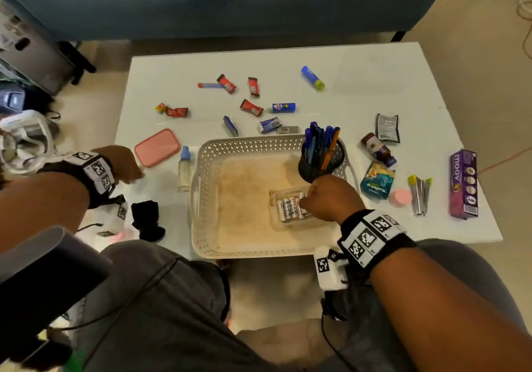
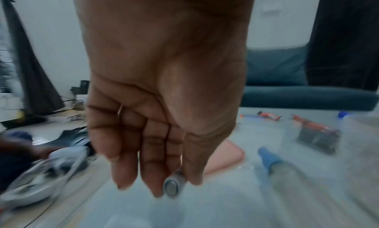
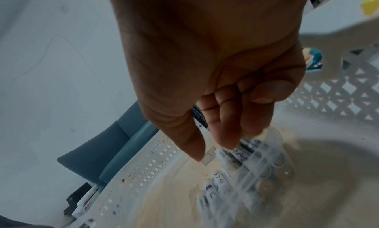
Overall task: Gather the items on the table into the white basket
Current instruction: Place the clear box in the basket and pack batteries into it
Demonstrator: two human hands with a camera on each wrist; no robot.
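I'm seeing my left hand pinching a blurred battery; my right hand, fingertips hidden, is touching the battery case in the white basket — grip unclear

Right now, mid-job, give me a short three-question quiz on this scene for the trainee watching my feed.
1. True or false: the black mesh pen holder stands inside the white basket.
2. What does the left hand pinch between thumb and fingers?
A. a red candy wrapper
B. a single battery
C. the pink lid
3. Fill in: the right hand is at the clear case of batteries, which sits in the ____.

Key: 1 true; 2 B; 3 white basket.
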